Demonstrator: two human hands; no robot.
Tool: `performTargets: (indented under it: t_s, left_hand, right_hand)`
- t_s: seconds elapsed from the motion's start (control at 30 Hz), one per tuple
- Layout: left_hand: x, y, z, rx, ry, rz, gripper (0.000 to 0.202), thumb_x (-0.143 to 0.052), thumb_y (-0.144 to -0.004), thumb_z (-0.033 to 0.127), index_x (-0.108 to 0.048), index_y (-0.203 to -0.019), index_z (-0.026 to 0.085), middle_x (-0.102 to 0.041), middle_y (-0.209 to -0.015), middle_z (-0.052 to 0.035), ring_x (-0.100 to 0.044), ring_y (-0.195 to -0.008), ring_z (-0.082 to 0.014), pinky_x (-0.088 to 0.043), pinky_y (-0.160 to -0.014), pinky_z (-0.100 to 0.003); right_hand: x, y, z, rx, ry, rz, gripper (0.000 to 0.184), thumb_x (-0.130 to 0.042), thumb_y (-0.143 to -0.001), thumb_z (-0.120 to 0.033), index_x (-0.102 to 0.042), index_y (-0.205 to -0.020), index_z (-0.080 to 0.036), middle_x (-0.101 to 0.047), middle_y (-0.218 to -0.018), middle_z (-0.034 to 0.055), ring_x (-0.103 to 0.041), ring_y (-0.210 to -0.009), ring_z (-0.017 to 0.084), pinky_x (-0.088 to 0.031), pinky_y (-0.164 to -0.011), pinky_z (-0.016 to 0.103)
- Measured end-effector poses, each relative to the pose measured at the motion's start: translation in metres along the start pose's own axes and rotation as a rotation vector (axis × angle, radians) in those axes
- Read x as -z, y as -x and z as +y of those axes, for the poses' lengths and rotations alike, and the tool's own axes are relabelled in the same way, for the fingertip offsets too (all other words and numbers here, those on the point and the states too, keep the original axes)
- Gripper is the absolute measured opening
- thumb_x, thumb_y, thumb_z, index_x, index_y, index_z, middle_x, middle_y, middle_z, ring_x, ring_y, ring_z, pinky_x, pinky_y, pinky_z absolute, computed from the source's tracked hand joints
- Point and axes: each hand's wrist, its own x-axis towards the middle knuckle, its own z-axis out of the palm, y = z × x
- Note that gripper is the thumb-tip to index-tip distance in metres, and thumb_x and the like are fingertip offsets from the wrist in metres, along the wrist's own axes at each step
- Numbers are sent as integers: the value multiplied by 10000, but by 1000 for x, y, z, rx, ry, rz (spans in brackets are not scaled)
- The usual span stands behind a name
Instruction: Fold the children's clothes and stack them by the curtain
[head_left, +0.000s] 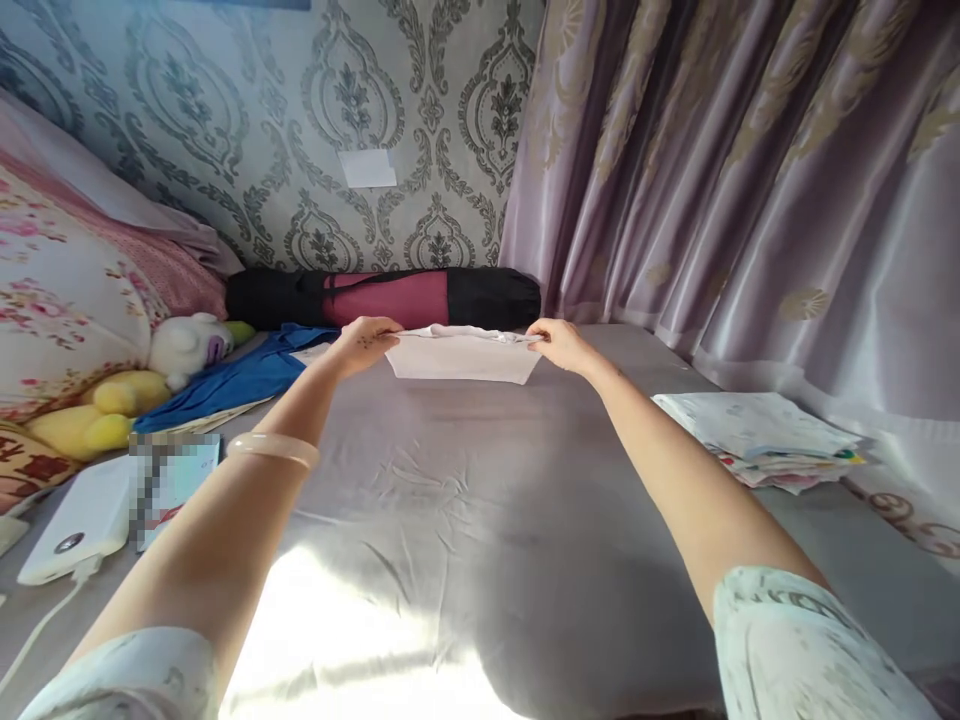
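A pale, whitish piece of cloth (461, 358) is stretched between my two hands above the far part of the grey bed sheet (450, 520). My left hand (367, 343) pinches its left upper corner, and my right hand (561, 345) pinches the right one. The upper edge looks bunched or folded, while the lower part hangs as a short flat panel. What kind of garment or cloth it is cannot be made out. Both arms reach forward, and a pale bangle (274, 449) circles the left forearm.
A black and dark-red long bag (390, 298) lies along the wall. Left are blue cloth (232, 378), plush toys (187, 350), a floral pillow (67, 290) and a white power bank (82, 520) with a cable. A stack of folded cloths (757, 430) sits right, near purple curtains (720, 170).
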Motion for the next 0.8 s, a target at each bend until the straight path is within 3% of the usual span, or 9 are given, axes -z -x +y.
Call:
performTargets:
  t_s: [0.13,0.23,0.37,0.57,0.8]
  left_hand:
    - [-13,49,0,-73,-202,-136,389,-454,-815,343,-715,-1066,200,-745,-941,-61,-654,-887,-237,-437,-943,-386]
    - [-30,88,-4,-119,-276,-194,376,-391,-847,291,-711,-1042,255,-751,-994,-34,-657,-936,-216,-279,-1105,-449]
    - [-51,126,-12,-220,-318,-230,396,-348,-867,236,-702,-1040,271,-731,-1090,-40,-637,-1047,-217,-232,-1125,-456]
    - [-62,152,-14,-290,-354,-319,434,-297,-876,167,-660,-1102,242,-709,-1138,-64,-620,-1085,-226,-255,-1088,-489]
    - [-63,159,-6,-239,-400,-292,310,-447,-811,220,-687,-1006,249,-701,-1166,-60,-628,-1079,-239,-276,-1070,-461]
  right_hand:
    - [-15,49,-4,126,59,-36,196,-528,-848,-156,-673,-976,-192,-675,-977,35,-581,-895,175,-415,-817,260]
    - [-30,85,-3,206,150,-75,261,-474,-856,-89,-661,-1001,-200,-664,-1022,47,-559,-976,191,-393,-893,278]
    - [-50,122,0,283,248,-132,306,-432,-881,-62,-651,-1041,-206,-651,-1057,61,-533,-1000,206,-379,-918,307]
    - [-64,147,4,324,339,-192,321,-390,-919,-53,-650,-1046,-191,-648,-1066,74,-531,-956,215,-406,-875,336]
    - [-54,155,-3,276,345,-292,453,-400,-829,26,-660,-1120,-205,-644,-1157,73,-558,-1033,203,-397,-915,318]
